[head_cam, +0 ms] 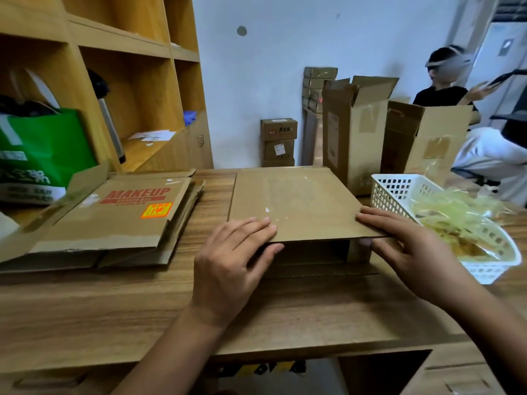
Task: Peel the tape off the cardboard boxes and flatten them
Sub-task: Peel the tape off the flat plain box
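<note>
A brown cardboard box [296, 201] lies on its side in the middle of the wooden table [114, 303], its open end facing me. A strip of clear tape [281, 195] runs along its top face. My left hand [231, 263] grips the near left edge of the top panel, fingers on top and thumb under it. My right hand [405, 243] holds the near right corner the same way. A stack of flattened boxes [114, 220], the top one printed MAKEUP, lies to the left.
A white plastic basket [393, 192] full of peeled tape sits at the right. Two upright open boxes [356, 129] stand behind it, and a seated person [456, 95] is beyond them. Wooden shelves [128, 52] and a green bag [37, 155] are on the left.
</note>
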Motion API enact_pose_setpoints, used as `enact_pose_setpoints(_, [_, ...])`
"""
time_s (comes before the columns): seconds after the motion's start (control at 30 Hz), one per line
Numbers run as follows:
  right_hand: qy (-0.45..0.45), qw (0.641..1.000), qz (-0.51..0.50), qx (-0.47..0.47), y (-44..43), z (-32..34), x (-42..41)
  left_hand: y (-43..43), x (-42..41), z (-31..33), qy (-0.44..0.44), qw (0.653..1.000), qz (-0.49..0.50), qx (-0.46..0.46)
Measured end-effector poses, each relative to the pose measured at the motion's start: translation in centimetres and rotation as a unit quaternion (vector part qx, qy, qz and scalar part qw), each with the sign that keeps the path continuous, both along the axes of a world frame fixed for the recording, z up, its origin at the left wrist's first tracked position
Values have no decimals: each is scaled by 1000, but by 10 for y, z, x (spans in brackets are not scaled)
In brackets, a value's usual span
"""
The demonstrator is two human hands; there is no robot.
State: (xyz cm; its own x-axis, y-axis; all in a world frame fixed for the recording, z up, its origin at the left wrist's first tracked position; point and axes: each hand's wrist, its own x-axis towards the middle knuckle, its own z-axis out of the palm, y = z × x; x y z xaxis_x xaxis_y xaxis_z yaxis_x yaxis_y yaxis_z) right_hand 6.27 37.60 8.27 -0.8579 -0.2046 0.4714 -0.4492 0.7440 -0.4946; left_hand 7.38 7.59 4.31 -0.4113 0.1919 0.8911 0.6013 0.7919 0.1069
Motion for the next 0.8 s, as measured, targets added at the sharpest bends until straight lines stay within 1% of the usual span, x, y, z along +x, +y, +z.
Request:
enact_pose_setpoints(0.07, [-4,1000,-5,-27,-4,-4,-1,-2,1,1,-5,1000,-3,3])
enact_pose_setpoints(0.13, [-22,996,-21,-86,-10,-14,-1,-3,0,1,-13,1000,-3,5])
enact_pose_setpoints(0.23, [-68,976,-65,-196,-22,-26,5,-3,0,0,-24,1000,-4,10])
enact_pose_setpoints(0.3, [-87,965,-83,-234,-33,-30,10,-3,0,0,-28,999,-7,16])
enact_pose_setpoints(0.6, [-57,949,-171,-260,-56,-40,-8,-2,4,2,-33,999,-10,39])
enact_pose_setpoints(0.8, [-40,947,-183,-261,-60,-44,-9,-4,3,1,-38,998,-9,53])
